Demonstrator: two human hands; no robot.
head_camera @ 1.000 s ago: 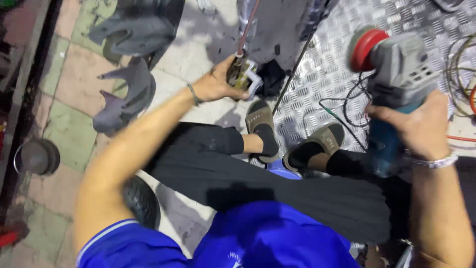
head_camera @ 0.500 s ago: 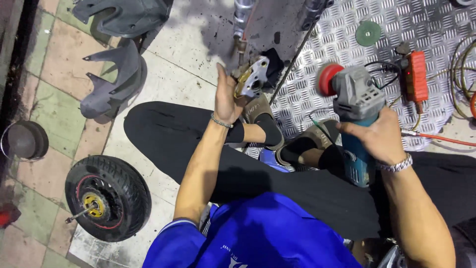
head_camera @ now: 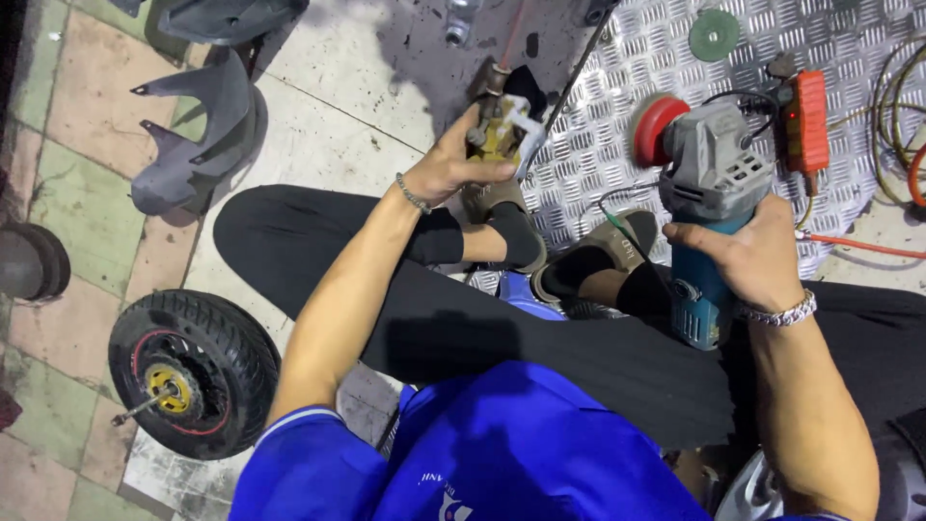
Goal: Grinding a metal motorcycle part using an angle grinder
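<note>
Tiled floor (head_camera: 87, 125), checker plate (head_camera: 617, 68), hands gripping caliper (head_camera: 497, 135), grinder (head_camera: 709, 193)

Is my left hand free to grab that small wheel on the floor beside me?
Probably not yet: the left hand is gripping the brass-coloured part. The small wheel lies unobstructed by the left knee, so after letting go it looks reachable.

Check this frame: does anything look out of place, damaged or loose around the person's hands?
Yes. A small black tyre with a gold hub lies off its vehicle on the tiles, near dark plastic fender pieces. A green round disc sits loose on the metal tread plate. The right hand holds a blue-grey angle grinder with a red pad; the left hand grips a brass-coloured fitting.
</note>
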